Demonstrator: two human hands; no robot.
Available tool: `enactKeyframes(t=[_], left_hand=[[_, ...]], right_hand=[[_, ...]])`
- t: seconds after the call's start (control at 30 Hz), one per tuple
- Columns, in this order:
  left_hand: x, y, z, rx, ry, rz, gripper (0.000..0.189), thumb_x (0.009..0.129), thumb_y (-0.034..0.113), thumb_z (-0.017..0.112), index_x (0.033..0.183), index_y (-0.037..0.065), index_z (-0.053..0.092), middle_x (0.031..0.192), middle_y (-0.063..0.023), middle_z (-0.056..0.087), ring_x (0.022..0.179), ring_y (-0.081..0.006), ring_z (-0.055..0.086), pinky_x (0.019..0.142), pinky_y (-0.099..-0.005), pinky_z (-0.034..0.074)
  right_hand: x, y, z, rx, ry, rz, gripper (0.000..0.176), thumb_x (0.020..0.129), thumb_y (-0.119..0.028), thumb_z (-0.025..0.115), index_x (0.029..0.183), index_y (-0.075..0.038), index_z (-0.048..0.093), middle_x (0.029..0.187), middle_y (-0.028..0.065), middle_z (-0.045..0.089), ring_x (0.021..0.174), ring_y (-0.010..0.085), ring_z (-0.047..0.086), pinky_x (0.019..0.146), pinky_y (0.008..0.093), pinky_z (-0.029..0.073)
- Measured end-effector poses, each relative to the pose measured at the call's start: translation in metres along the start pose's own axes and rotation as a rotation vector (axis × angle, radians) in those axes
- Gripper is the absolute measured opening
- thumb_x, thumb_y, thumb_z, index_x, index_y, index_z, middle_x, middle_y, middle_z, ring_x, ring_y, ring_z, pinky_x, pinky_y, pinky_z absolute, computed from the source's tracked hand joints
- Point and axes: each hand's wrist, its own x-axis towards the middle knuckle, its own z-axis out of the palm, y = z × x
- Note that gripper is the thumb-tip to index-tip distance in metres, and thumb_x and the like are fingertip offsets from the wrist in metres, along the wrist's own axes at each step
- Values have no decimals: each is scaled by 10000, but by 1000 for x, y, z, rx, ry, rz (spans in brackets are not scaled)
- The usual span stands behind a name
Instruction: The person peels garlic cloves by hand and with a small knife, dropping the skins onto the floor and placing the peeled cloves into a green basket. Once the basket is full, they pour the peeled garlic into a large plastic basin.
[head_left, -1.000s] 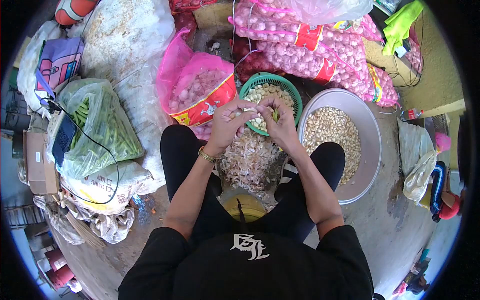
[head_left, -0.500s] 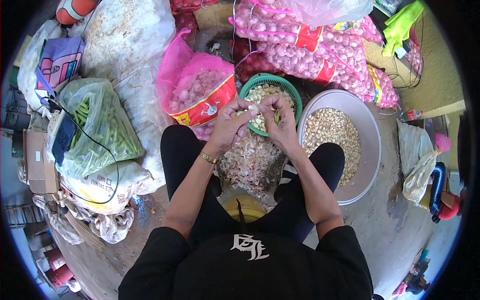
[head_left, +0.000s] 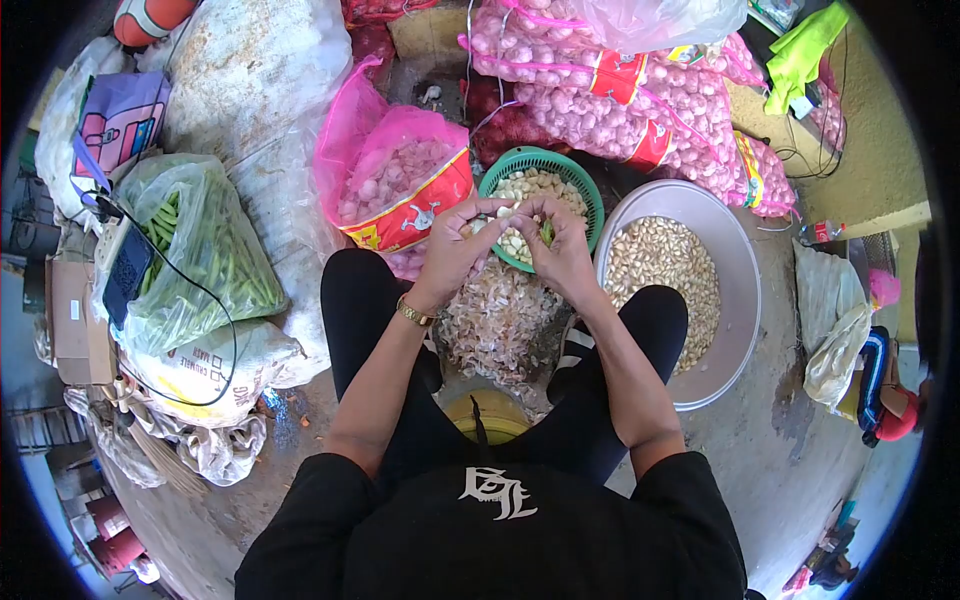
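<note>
My left hand (head_left: 458,248), with a gold watch (head_left: 415,313) at its wrist, pinches a pale garlic clove (head_left: 506,213) above a green basket (head_left: 598,215). Close by on the right, my right hand (head_left: 562,252) has its fingers closed around a small yellow-green thing (head_left: 546,232), mostly hidden, whose kind I cannot make out. The fingertips of both hands nearly meet at the clove. Peeled cloves (head_left: 540,185) lie in the basket under them. Below my hands, a heap of papery garlic skins (head_left: 497,320) covers the floor between my feet.
A wide pale basin (head_left: 742,310) of garlic cloves (head_left: 660,270) stands right of my knee. An opened pink mesh sack (head_left: 340,140) of garlic is at front left, and full sacks (head_left: 600,110) are stacked behind. A plastic bag of green pods (head_left: 225,255) sits far left.
My fingers have shifted slightly around the clove, and my right hand has turned a little, showing less of the yellow-green thing. Everything else stays in place.
</note>
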Motion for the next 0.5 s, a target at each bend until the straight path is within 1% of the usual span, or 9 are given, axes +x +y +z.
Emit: enactKeyframes(t=[0.07,0.13,0.2,0.3,0.43,0.5], left_hand=[[-1,6,3,-127,-24,-72,255,949,45,591,1194,-23,604,633,15,548,412,-25,402,385,-203,346],[-2,15,2,-150,-57,-97,256,953,56,589,1198,-19,604,625,22,538,406,-23,393,382,-203,341],[-2,18,2,-172,-92,-122,258,958,67,586,1202,-16,605,616,29,529,400,-21,385,379,-202,336],[-1,17,3,-116,-105,-101,259,963,78,583,1205,-12,605,593,37,510,390,-21,383,375,-199,334],[1,5,3,-158,-57,-80,241,973,108,575,1182,-11,600,549,35,482,377,-29,379,371,-204,335],[1,2,2,-182,-30,-83,236,979,123,568,1172,-11,596,533,35,469,372,-34,374,369,-208,335]], right_hand=[[-1,-1,1,32,-3,32,108,899,-67,675,936,18,620,802,58,630,769,120,568,713,289,459],[0,-2,1,66,-8,64,122,918,-92,665,934,19,619,807,55,628,777,113,562,722,285,457],[1,-3,-2,303,9,349,173,952,-152,643,934,19,620,833,48,634,811,103,559,755,281,455],[0,5,-1,233,-6,316,199,965,-182,633,937,14,625,859,40,641,842,101,560,786,278,453],[1,4,-2,237,-8,323,192,960,-176,638,947,16,627,863,43,644,848,104,565,793,282,456],[0,4,-1,220,-15,286,182,960,-170,637,948,12,624,867,40,644,849,101,565,791,285,457]])
